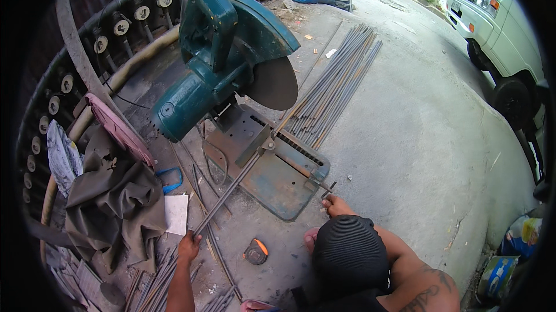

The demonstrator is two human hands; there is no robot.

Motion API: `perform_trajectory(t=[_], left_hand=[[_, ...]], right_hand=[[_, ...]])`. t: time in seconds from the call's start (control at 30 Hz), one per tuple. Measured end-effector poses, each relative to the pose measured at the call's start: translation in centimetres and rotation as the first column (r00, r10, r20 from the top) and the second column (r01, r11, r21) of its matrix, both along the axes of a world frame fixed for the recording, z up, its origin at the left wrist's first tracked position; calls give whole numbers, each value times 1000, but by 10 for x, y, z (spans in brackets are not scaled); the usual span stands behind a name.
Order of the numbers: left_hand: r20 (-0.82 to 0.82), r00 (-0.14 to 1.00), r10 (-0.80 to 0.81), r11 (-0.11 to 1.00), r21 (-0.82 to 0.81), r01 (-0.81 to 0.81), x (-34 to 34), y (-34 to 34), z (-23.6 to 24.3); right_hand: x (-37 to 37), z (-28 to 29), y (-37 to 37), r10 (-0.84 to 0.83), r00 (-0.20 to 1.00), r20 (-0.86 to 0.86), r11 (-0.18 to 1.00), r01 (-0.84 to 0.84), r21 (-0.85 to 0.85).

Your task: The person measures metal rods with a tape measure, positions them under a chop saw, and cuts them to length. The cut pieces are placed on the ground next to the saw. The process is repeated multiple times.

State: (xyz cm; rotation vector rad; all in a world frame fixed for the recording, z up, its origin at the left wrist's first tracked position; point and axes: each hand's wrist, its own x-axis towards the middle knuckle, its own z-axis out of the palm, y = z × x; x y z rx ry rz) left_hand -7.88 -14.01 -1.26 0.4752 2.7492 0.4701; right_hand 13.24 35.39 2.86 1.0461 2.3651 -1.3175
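A green chop saw (223,63) stands before me with its cutting disc (275,83) raised above a metal base (284,190). My left hand (189,246) is closed round long thin steel rods (229,192), which run up to the clamp on the base. At the base's near right corner, my right hand (337,205) has its fingers closed at the bent crank handle (329,190) of the clamp screw (301,168). Dark ribbed fabric (350,254) bulges beside my right forearm and hides part of it.
Beyond the saw lies a bundle of steel rods (341,83). Short cut rods (153,289) are heaped at the lower left, below a dark crumpled cloth (116,196). A tape measure (255,252) rests on the concrete. A white vehicle (504,28) is at the right.
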Motion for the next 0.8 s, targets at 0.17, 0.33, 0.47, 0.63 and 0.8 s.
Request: perform_trajectory(t=[0.17,0.33,0.47,0.63,0.8], left_hand=[[50,999,1,1000,-15,0,-2,0,1],[42,999,-4,998,62,1,-5,-6,-6],[-4,1000,3,992,125,-3,2,-3,-2],[-93,995,-22,995,91,31,16,3,23],[-40,997,69,998,13,-69,22,7,39]], right_hand=[[-2,-13,41,252,963,99,944,-267,193],[-39,17,125,-168,975,-147,965,132,-227],[-118,18,158,-314,871,-378,934,212,-287],[-237,4,141,-450,838,-309,830,265,-490],[-314,-10,117,-547,804,-232,744,340,-576]])
